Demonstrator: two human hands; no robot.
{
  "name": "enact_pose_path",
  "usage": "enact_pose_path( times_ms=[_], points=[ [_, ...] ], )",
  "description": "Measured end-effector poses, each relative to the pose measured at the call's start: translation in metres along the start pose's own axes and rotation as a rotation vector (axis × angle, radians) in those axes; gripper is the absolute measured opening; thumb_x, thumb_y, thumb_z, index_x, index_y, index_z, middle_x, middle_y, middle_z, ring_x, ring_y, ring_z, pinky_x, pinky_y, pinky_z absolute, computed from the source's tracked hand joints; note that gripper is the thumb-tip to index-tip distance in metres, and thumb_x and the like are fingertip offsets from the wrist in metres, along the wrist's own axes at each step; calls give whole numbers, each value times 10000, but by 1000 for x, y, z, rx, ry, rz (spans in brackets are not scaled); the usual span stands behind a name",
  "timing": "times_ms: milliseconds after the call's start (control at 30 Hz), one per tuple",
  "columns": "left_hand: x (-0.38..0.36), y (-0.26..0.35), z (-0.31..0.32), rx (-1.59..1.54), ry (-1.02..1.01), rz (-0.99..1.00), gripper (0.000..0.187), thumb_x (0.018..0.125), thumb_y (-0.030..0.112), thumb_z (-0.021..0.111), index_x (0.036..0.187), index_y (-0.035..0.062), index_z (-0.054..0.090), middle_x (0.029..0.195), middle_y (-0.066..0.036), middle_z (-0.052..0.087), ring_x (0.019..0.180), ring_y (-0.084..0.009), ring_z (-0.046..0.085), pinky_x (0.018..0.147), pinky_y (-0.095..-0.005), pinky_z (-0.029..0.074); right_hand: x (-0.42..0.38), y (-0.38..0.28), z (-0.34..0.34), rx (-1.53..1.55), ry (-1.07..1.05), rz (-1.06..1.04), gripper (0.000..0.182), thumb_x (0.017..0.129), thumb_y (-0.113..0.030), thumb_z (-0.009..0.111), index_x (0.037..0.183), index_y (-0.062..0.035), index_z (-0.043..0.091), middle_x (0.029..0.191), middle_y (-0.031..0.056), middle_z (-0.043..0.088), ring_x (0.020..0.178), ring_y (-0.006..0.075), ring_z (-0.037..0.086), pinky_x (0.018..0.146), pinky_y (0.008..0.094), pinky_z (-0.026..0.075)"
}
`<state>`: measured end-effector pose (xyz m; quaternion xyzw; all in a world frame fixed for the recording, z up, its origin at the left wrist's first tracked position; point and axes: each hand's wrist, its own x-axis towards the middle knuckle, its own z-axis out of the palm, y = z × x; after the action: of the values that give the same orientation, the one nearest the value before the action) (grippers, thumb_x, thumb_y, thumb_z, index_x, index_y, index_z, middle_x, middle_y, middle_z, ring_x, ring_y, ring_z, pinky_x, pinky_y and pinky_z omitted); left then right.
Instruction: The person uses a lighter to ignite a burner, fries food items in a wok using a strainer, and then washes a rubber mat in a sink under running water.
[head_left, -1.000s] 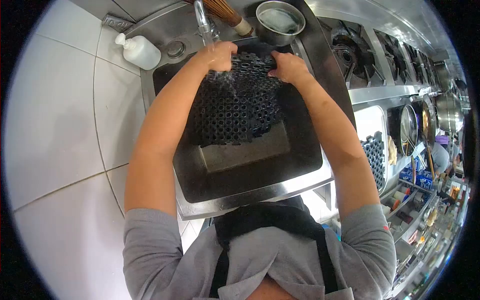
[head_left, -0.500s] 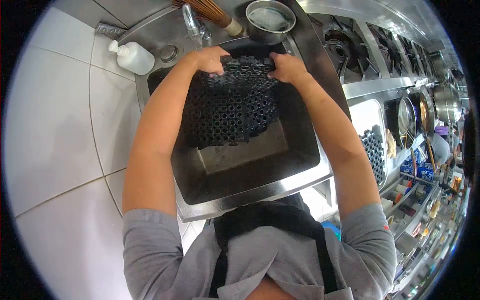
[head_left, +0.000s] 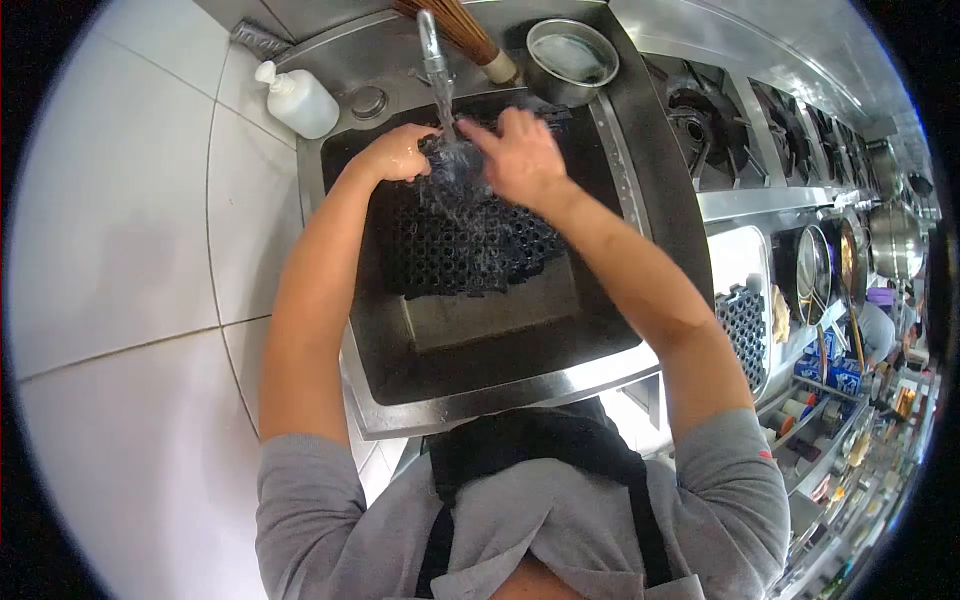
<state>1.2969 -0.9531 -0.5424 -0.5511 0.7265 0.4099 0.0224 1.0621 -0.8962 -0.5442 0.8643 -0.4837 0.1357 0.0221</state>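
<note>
A black rubber mat (head_left: 450,245) full of round holes lies in the deep metal sink (head_left: 500,395), its far part raised. Water runs from the faucet (head_left: 430,45) and splashes on the mat between my hands. My left hand (head_left: 395,155) is closed on the mat's far left edge, with the fingertips partly hidden. Over the mat's far right part is my right hand (head_left: 525,160), its fingers spread and slightly blurred, with nothing visible in its grasp.
Behind the sink stand a white pump bottle (head_left: 302,103), a bamboo brush (head_left: 475,40) and a round metal pot (head_left: 572,60). Gas burners (head_left: 695,125) line the right side. Another black holed mat (head_left: 742,325) is in a tray below them.
My right hand has let go of the mat's far right edge and moved left toward the faucet. Water now streams down visibly and splashes. My left hand still holds the mat.
</note>
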Motion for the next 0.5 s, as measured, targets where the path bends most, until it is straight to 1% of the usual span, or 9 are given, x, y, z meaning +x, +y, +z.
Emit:
enact_pose_path(
  times_ms=[33,100,133,200,300,333,367,433,500],
  points=[
    [-2,-3,1,-21,35,1,589,761,59,707,1335,57,573,1022,-173,677,670,-207,674,658,-355,543,4,-16,7,58,-50,-10,785,793,-169,686,1509,-273,382,1038,198,624,1003,343,615,883,460,490],
    [-3,-9,7,-63,100,3,485,744,70,693,1227,62,647,810,-160,712,627,-235,672,649,-370,525,10,-37,13,232,-336,145,856,822,-171,668,1566,-278,258,951,249,673,934,376,670,863,474,516],
    [-1,-11,11,-108,114,41,426,749,74,691,1174,80,670,755,-143,704,624,-235,675,636,-372,519,12,-47,12,231,-339,138,856,822,-171,668,1566,-278,258,951,249,673,934,376,670,863,474,516],
    [2,-16,12,-106,103,42,432,748,51,698,1179,50,659,782,-136,704,606,-215,664,613,-363,524,13,-59,10,263,-481,248,892,847,-159,622,1594,-259,145,1024,264,698,915,389,707,864,504,538],
    [6,-18,13,-96,91,43,433,743,30,707,1173,18,655,813,-140,704,586,-203,657,588,-357,530,7,-53,11,465,-442,203,944,834,-163,644,1600,-222,96,1000,219,718,908,392,710,885,499,542],
    [7,-18,14,-87,82,37,427,739,33,708,1163,16,662,815,-152,703,584,-212,662,587,-361,531,10,-53,7,460,-441,202,944,834,-163,644,1600,-222,96,1000,219,718,908,392,710,885,499,542],
    [8,-15,15,-86,85,41,427,739,33,708,1163,16,662,815,-152,703,584,-212,662,587,-361,531,14,-51,2,360,-477,217,941,842,-154,631,1597,-169,69,1020,232,713,925,391,710,877,486,548],
    [12,-11,22,-4,174,30,494,703,108,665,1196,107,685,722,-152,707,646,-270,698,663,-387,531,20,-53,4,260,-513,235,942,850,-144,618,1594,-116,41,1040,245,709,942,389,709,870,473,554],
    [15,-3,22,-6,190,-4,504,702,118,657,1204,97,683,724,-158,708,659,-277,702,679,-390,535,28,-58,14,244,-498,401,977,851,-138,601,1590,-151,-37,1039,284,690,978,423,689,868,504,546]
  ],
)
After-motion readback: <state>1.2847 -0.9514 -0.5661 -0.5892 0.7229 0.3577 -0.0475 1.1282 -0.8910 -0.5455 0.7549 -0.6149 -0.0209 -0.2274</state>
